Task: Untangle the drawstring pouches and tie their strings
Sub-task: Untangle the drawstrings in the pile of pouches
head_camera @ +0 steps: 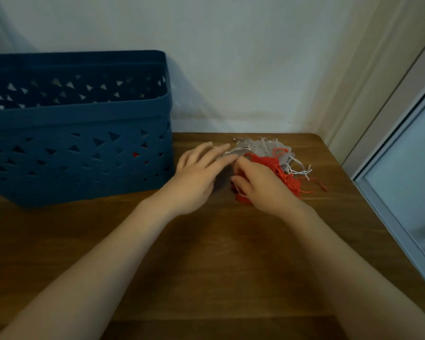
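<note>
Now, two bare hands out over a brown wooden table; left hand flat, fingers straight, tips touching the edge of the grey pouches; right hand down on the red pouches, fingers bent into the cloth, but hard to tell if pinching anything; grey and red pouches in one mixed heap near the back of the table, close to the wall; white strings and red strings sticking out on the right side; big blue basket with triangle holes just left of the hands; something red showing through its holes.
</note>
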The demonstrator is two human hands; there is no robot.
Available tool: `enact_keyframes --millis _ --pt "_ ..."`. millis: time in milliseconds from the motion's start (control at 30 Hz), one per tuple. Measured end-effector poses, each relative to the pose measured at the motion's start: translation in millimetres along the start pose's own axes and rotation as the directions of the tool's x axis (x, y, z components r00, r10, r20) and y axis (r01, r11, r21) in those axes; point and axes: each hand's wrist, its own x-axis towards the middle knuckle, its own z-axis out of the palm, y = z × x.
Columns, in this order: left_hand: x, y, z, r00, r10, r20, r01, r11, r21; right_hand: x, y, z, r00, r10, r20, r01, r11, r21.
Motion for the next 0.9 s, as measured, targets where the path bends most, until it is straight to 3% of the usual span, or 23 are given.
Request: enact_keyframes --millis 133,233,300,467,533,567,633,700,733,767,833,900 --pt "-5 -5 1 0.996 -0.019 0.085 0.023 0.999 -0.044 -10 -12 -14 0.98 -0.052 0.195 0.038 0.997 0.072" --pt "-12 -4 -2 0.978 -0.07 0.199 0.117 0.965 -0.234 -14 -14 -14 0.981 -0.029 0.192 -0.009 0.981 0.193" --pt "-18 -2 -3 0.983 -0.106 0.153 0.144 0.954 -0.262 -17 -12 -13 0.985 0.023 0.17 -0.065 0.968 0.243" --pt "-29 -2 -3 0.983 -0.162 0.091 0.182 0.938 -0.296 -23 -13 -15 0.964 0.045 0.261 -0.032 0.998 -0.055" --pt "-32 -4 -4 0.98 -0.194 0.048 0.199 0.926 -0.32 -25 -13 -18 0.971 0.09 0.222 -0.077 0.995 -0.063" --pt "-34 -4 -3 0.978 -0.209 0.022 0.205 0.924 -0.324 -27 -13 -20 0.977 0.121 0.176 -0.124 0.992 0.008" --pt "-37 -5 -3 0.972 -0.233 -0.021 0.213 0.92 -0.33 -31 -14 -21 0.975 0.212 0.071 -0.223 0.925 0.309" --pt "-40 -6 -2 0.959 -0.283 -0.032 0.244 0.873 -0.423 -33 -18 -16 0.936 0.351 0.037 -0.277 0.665 0.693" --pt "-42 -6 -2 0.942 -0.335 -0.005 0.275 0.782 -0.559 -32 -20 -11 0.911 0.406 0.069 -0.274 0.473 0.838" --pt "-44 -4 -3 0.916 -0.399 0.043 0.302 0.614 -0.729 -32 -23 -6 0.894 0.433 0.117 -0.249 0.262 0.932" --pt "-43 1 -2 0.858 -0.485 0.172 0.272 0.144 -0.952 -29 -28 0 0.869 0.454 0.198 -0.175 -0.092 0.98" --pt "-40 7 2 0.809 -0.525 0.264 0.162 -0.232 -0.959 -25 -29 4 0.865 0.435 0.25 -0.097 -0.344 0.934"
